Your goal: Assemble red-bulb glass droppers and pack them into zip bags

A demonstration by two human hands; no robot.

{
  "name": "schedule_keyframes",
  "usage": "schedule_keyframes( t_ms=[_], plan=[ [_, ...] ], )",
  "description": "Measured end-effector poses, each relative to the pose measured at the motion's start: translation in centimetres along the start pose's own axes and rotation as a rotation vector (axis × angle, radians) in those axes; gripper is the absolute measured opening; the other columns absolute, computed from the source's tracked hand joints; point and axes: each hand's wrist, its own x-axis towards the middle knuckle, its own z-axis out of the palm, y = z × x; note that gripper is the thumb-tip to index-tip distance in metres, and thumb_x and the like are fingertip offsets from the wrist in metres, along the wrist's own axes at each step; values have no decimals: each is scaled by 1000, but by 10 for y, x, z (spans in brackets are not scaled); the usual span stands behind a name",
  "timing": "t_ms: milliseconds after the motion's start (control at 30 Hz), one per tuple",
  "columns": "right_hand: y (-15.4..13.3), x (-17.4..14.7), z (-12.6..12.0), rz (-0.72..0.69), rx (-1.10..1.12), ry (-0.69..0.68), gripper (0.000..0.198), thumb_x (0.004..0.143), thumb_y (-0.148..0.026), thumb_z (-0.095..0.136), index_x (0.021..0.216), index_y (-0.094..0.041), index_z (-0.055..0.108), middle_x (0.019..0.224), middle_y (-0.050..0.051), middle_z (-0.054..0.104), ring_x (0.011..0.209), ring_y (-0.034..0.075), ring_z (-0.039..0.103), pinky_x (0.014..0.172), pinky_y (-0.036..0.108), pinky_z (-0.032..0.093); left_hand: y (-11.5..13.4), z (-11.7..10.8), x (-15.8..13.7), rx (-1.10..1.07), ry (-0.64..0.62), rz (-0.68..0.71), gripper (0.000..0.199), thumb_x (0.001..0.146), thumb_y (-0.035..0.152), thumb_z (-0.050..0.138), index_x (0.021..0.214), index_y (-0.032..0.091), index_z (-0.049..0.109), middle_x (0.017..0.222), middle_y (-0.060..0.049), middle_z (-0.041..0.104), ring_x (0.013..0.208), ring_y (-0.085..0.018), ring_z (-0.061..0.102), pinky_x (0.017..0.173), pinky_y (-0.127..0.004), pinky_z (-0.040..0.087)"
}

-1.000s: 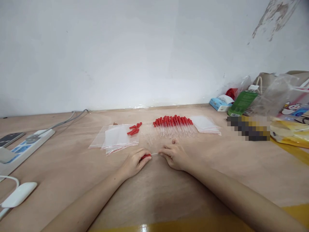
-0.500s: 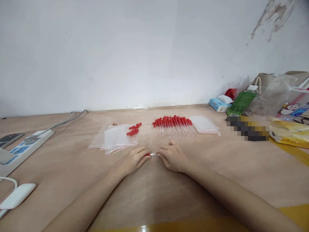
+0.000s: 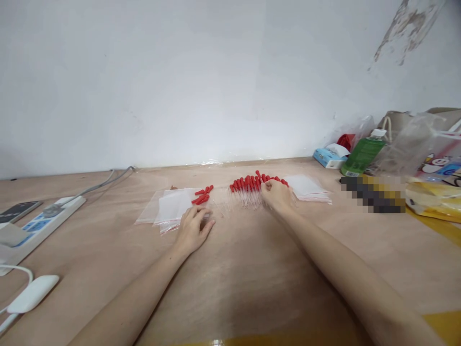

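My left hand [image 3: 194, 229] rests with fingers apart beside the front corner of the clear zip bags [image 3: 172, 205], holding nothing. Just beyond it lie several loose red rubber bulbs [image 3: 202, 194] and a few bare clear tubes [image 3: 224, 207]. Droppers [image 3: 248, 185] with red bulbs and clear tubes lie side by side in a row, bulbs toward the wall. My right hand [image 3: 276, 193] is over the right half of this row, fingertips pinched on a dropper [image 3: 258, 174] whose bulb sticks up past its neighbours. The hand covers part of the row behind it.
A second stack of zip bags [image 3: 309, 188] lies right of the row. Farther right are a tissue pack [image 3: 329, 156], a green bottle [image 3: 363, 154] and plastic bags [image 3: 432, 158]. On the left are a power strip [image 3: 46, 223], a phone [image 3: 19, 211] and a white device [image 3: 34, 293].
My hands have parted from the dropper they held together at the front. The right hand has carried it forward to the row; the left has drawn back left and opened.
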Motion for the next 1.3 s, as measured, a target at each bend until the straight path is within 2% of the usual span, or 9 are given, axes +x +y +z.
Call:
schedule_keyframes(
  t_ms=[233,433,567,667,767,933,1033,1167,1300],
  plan=[
    [3,5,22,5,-123,38,27,80,-36,43,82,-18,63,72,8,65,75,23,58,81,40,25,-2,1,-1,-11,-12,-4,21,80,29,51,97,19,56,98,-8,53,94,-22,50,82,-38,41],
    [8,-3,19,-61,-169,88,31,82,-40,40,90,-16,57,71,7,65,69,22,57,79,39,23,0,0,-1,-8,-27,-3,20,81,29,50,96,18,57,98,-8,52,94,-21,49,83,-36,41],
    [-9,-21,17,-265,-46,65,22,83,-32,40,82,-18,58,78,5,65,71,17,56,78,35,22,4,-2,0,-28,2,-16,19,81,29,49,95,19,56,98,-7,52,93,-21,50,84,-36,41],
    [-30,-42,24,-510,25,-73,20,82,-30,44,74,-19,59,80,2,64,75,15,54,77,33,23,1,-5,6,-34,39,-81,16,83,28,45,89,18,57,93,-7,53,90,-21,50,83,-36,41],
    [-53,-58,35,-608,7,-149,17,79,-32,49,78,-20,60,84,4,63,82,18,53,77,34,25,-11,-8,17,14,75,-151,17,83,25,43,88,17,57,89,-7,54,88,-22,51,83,-36,41],
    [-80,-64,50,-474,-121,-213,28,79,-40,48,84,-16,61,90,11,62,88,23,53,80,39,28,-38,-7,39,98,23,-200,25,81,25,44,100,19,59,91,-7,53,89,-23,52,83,-35,41],
    [-88,-63,56,-434,-156,-222,29,80,-36,47,88,-12,61,90,14,63,85,25,55,80,41,29,-46,-3,49,127,-56,-191,29,82,29,44,106,23,59,92,-6,51,89,-21,52,82,-34,41],
    [-95,-63,62,-430,-173,-236,25,80,-25,46,88,-7,62,88,17,64,84,25,57,82,40,28,-46,4,57,125,-144,-175,25,81,30,45,99,23,62,89,-6,51,85,-21,53,77,-32,42],
    [-94,-65,58,-409,-171,-238,28,84,-25,40,91,-6,59,89,19,63,85,26,57,79,39,29,-44,5,57,98,-98,-203,19,79,29,48,90,21,62,86,-6,54,80,-20,54,73,-31,42]
  ],
)
